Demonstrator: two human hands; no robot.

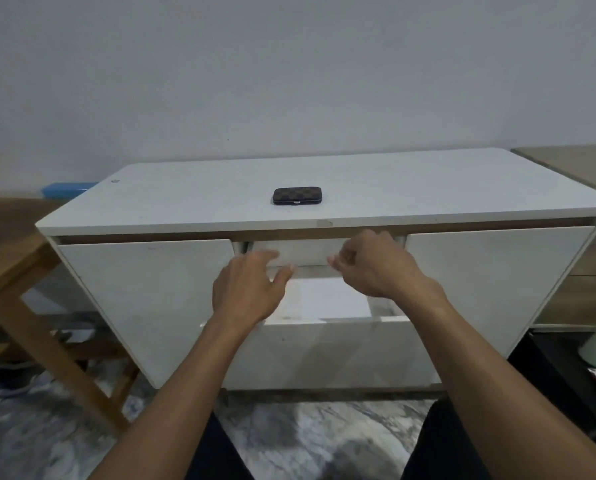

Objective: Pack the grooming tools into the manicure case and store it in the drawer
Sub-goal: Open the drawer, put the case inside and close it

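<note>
text: none legible | labels: none | numbers: none

Single head view, looking forward-down at white cabinet [324, 202] front, close range.

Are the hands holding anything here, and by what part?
Both the left hand and right hand are at the lower edge of the upper middle drawer front. The manicure case lies unheld on the cabinet top.

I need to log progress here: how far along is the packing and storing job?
Done: the manicure case lies shut on the cabinet top, no tools loose in view. In hand: the left hand and right hand are at the upper middle drawer; the lower drawer stands open. Left: putting the case in a drawer and closing it.
</note>
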